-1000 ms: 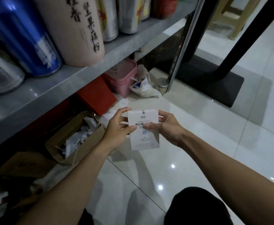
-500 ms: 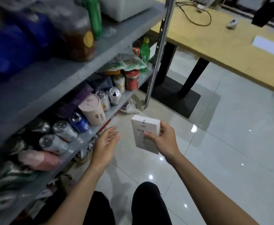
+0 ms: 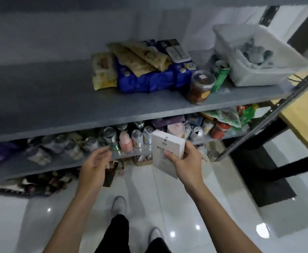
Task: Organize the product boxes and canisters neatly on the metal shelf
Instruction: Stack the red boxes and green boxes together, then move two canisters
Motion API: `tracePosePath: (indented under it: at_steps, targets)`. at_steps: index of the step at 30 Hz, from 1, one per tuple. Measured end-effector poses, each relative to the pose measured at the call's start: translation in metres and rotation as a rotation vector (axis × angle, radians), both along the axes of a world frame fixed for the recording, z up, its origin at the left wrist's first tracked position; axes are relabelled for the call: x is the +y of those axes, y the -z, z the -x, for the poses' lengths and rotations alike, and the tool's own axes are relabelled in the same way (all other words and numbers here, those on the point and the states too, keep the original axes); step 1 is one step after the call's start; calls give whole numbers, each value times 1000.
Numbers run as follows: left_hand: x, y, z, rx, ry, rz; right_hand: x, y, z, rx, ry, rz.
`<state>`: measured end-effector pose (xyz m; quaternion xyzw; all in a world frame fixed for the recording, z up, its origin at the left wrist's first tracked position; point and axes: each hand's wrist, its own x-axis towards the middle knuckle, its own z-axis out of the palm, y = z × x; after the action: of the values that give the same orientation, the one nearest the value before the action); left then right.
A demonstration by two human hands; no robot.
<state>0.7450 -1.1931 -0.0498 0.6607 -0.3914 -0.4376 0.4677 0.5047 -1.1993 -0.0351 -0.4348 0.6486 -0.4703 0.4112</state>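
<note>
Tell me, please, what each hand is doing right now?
Left hand: open, holding nothing.
Right hand: closed on the white box.

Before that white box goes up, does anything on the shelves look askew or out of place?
Yes. On the upper shelf, tan packets lie slumped at angles over the blue packs, and the white bin sits tilted at the right end. The right hand holds the white box; the left hand is empty.
</note>
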Motion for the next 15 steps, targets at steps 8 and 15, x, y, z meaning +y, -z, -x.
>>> tracePosePath:
  at_steps: [8,15]
  targets:
    - [62,-26,-54,19,-345,1,-16,-21,-89,-34,-338,-1]
    - [93,-55,-126,25,-494,51,-5,-50,-180,-46,-484,25]
